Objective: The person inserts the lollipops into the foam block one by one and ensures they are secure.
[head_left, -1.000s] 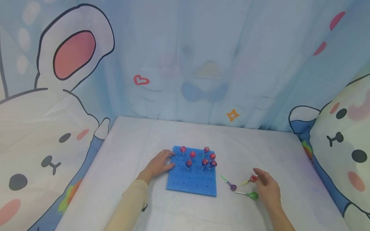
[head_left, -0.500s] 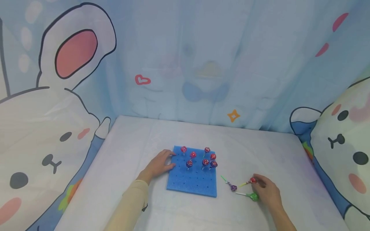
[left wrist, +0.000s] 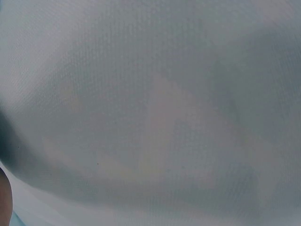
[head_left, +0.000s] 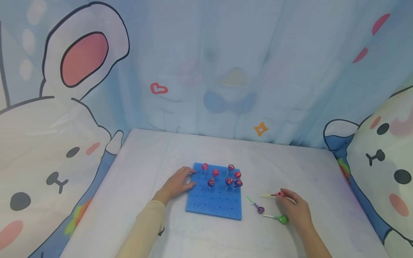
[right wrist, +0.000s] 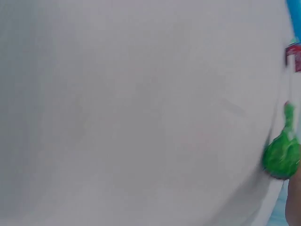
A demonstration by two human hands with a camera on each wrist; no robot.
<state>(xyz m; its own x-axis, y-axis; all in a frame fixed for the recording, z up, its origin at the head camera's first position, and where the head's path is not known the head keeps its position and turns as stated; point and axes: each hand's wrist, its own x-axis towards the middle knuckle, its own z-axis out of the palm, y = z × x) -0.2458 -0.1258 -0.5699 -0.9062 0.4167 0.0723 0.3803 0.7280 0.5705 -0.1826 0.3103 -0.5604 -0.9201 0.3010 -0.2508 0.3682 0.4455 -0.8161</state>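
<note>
My right hand [head_left: 295, 209] pinches a red lollipop [head_left: 279, 194] by its wrapped head, its yellow stick pointing left. Just below lies a green lollipop [head_left: 282, 219] with a white stick, seen also at the right edge of the right wrist view. To its left is a purple lollipop [head_left: 260, 209] on a green stick. My left hand [head_left: 177, 183] rests against the left edge of a blue foam board [head_left: 213, 208], thumb and fingers apart. Several red and dark lollipops, among them one nearby [head_left: 211, 182], stand upright in the board's back half; small holes dot its front.
A white cloth covers the table [head_left: 206, 236]. Behind and beside it hangs a pale blue curtain [head_left: 180, 46] printed with cartoon rabbits. The left wrist view holds mostly blurred pale cloth.
My right hand has closed its fingers on the red lollipop and shifted it slightly left and back, turning its stick more level. The left hand and the board stay put.
</note>
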